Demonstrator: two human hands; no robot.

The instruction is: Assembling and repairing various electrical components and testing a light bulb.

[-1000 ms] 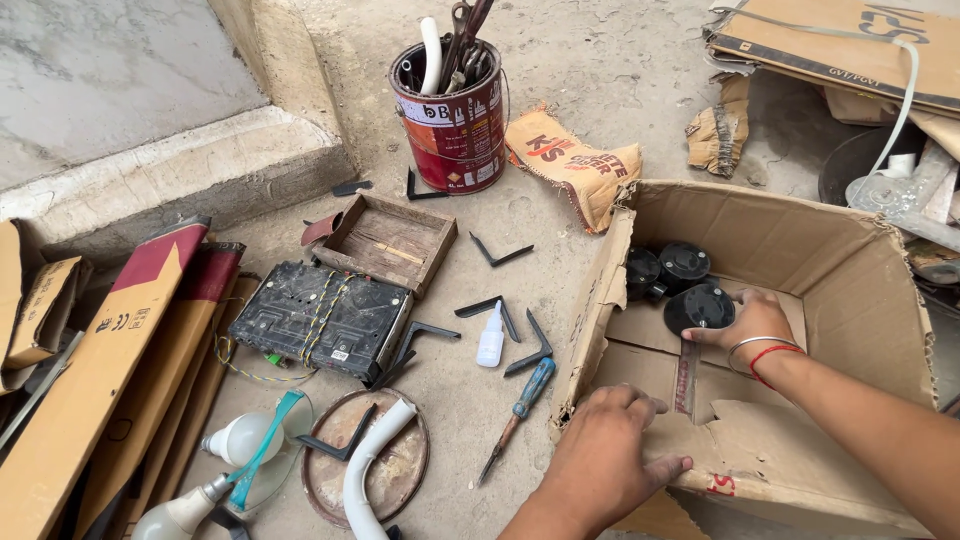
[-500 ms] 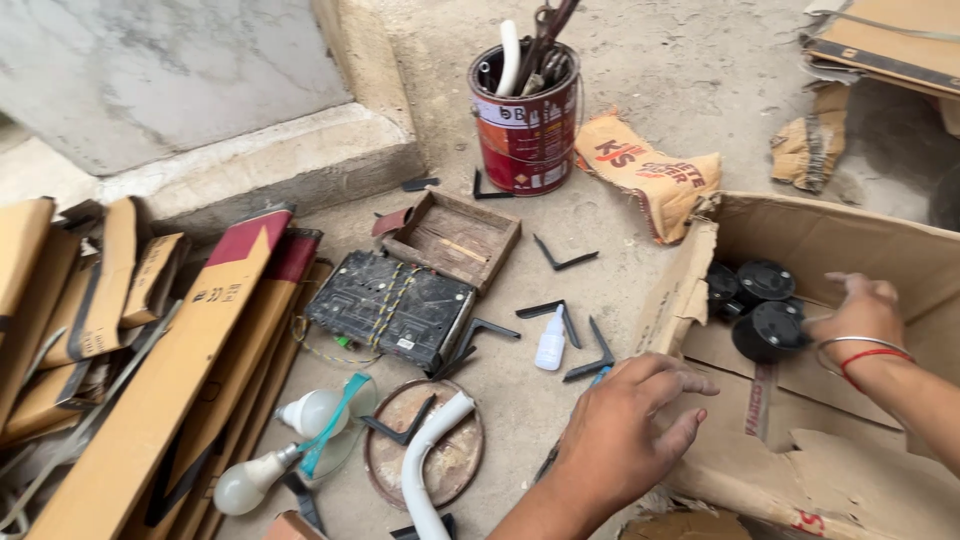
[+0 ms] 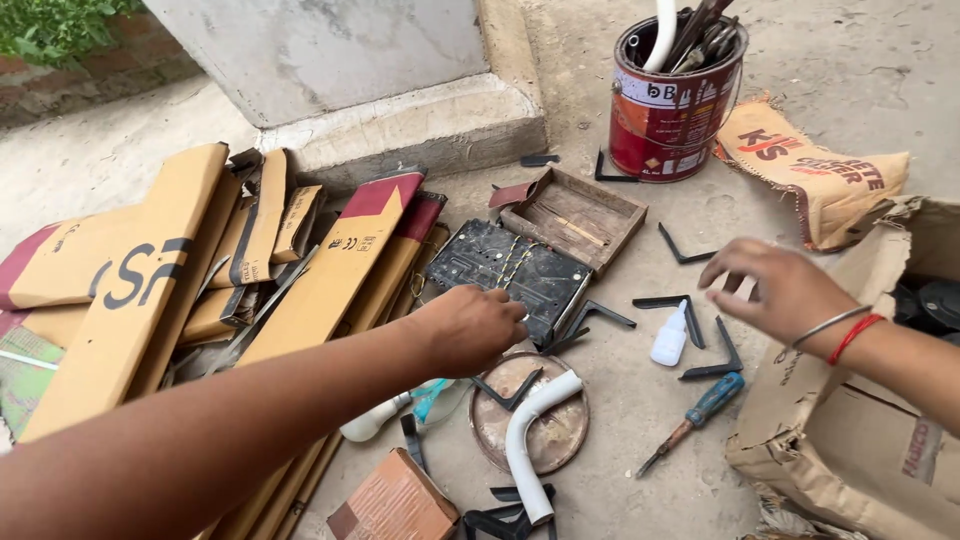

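Cardboard box [image 3: 850, 440] stands right of the black panel [image 3: 510, 275]; flat cartons [image 3: 130, 290] lie left of it; a red paint tin [image 3: 672, 110] sits beyond it. Left hand [image 3: 468, 328], fingers curled, rests on the panel's near edge. Right hand [image 3: 780, 290], fingers loosely spread, hovers right of the panel above a small white bottle [image 3: 670, 336].

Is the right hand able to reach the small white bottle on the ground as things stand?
Probably yes. The right hand hovers open just above and to the right of the white bottle. Only flat black brackets lie beside it, and nothing covers it.
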